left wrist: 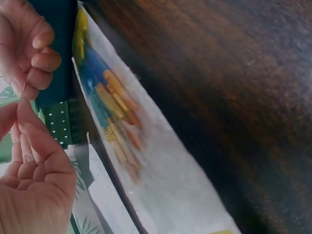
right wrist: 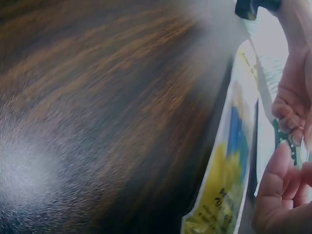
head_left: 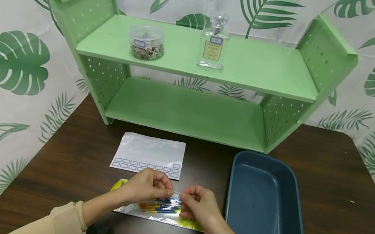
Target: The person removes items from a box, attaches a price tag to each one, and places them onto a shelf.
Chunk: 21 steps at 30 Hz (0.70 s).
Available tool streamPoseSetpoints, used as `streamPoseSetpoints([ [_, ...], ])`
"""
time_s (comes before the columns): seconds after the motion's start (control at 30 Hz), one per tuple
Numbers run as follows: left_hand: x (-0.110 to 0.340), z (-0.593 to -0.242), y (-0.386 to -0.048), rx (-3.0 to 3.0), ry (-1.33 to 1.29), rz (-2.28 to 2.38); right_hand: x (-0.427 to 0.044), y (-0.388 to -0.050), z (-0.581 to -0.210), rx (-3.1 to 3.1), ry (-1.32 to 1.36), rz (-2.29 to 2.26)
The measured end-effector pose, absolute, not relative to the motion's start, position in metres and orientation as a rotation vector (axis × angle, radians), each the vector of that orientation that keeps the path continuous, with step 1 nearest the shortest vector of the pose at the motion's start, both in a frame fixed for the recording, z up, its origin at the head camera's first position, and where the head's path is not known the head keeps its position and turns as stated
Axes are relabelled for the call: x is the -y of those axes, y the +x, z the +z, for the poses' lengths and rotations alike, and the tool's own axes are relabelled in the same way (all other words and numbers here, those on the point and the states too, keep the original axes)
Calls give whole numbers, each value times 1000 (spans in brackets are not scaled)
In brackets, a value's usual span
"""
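Observation:
Thumb and fingertips of the left hand [head_left: 151, 186] pinch one end of a small label sticker [head_left: 176, 195]. The right hand [head_left: 202, 206] pinches its other end, so the sticker spans the short gap between the hands. Beneath them lies a clear and yellow packet of paintbrushes [head_left: 157, 215], flat on the table. Blue handles and orange-brown tips show through its film in the left wrist view [left wrist: 117, 107]. Just behind the packet is a white sheet of blue-framed labels [head_left: 153, 150], its label rows along the near edge, partly covered by the left hand in the head view.
A green two-tier shelf [head_left: 191, 111] stands at the back. On its upper board are a round clear tub of small metallic pieces [head_left: 146, 43] and a glass perfume bottle [head_left: 213, 46], each bearing a label. To the right sits a dark blue tray [head_left: 257, 203] on the wooden table [head_left: 335, 197].

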<state>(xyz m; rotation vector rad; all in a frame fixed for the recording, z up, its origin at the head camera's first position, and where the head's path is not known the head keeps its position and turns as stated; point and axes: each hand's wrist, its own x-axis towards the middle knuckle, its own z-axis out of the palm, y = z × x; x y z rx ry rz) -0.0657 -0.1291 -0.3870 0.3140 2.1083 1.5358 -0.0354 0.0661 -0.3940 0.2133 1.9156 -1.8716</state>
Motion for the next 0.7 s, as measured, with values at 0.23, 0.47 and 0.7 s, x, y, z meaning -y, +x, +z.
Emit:
streamPoseSetpoints([
  [0.23,129,-395,-65,-2079,308,1522,-65,-32,-401,-2014,169,-1844],
  [0.47,129,-397,-62,-2080,307,1500,-65,-29,-404,-2069,102,-1805],
  [0.7,127,-400,-62,-2173,342,1426,-62,-30,-409,-2307,-17,-1667],
])
